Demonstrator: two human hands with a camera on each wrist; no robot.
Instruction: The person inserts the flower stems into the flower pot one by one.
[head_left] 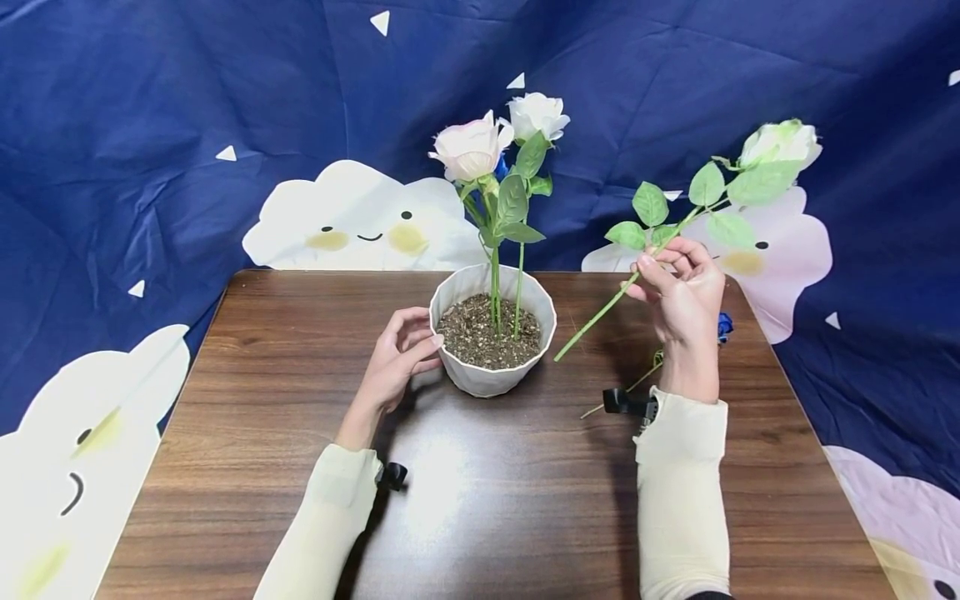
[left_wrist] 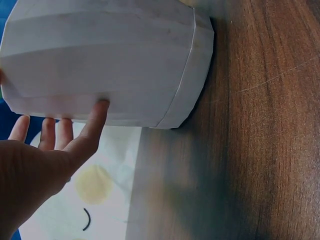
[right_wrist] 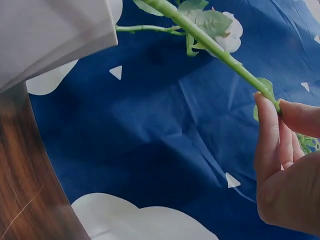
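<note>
My right hand (head_left: 686,287) pinches the green stem of a white rose (head_left: 780,146) between thumb and fingers, to the right of the pot. The rose slants, its bloom up at the right and its bare stem end low near the pot's rim. In the right wrist view, the stem (right_wrist: 215,47) runs from the fingertips up to the left. My left hand (head_left: 401,354) rests against the left side of the white faceted pot (head_left: 487,382), fingers spread and touching its wall (left_wrist: 100,70). Soil (head_left: 480,333) fills the pot, with a pale pink rose (head_left: 471,150) and a white rose (head_left: 538,115) upright in it.
A blue rose (head_left: 723,327) lies on the brown wooden table (head_left: 510,483), partly hidden by my right wrist. Something blue (head_left: 502,165) shows behind the potted blooms. Behind the table hangs a dark blue cloth (head_left: 225,83) with clouds and triangles.
</note>
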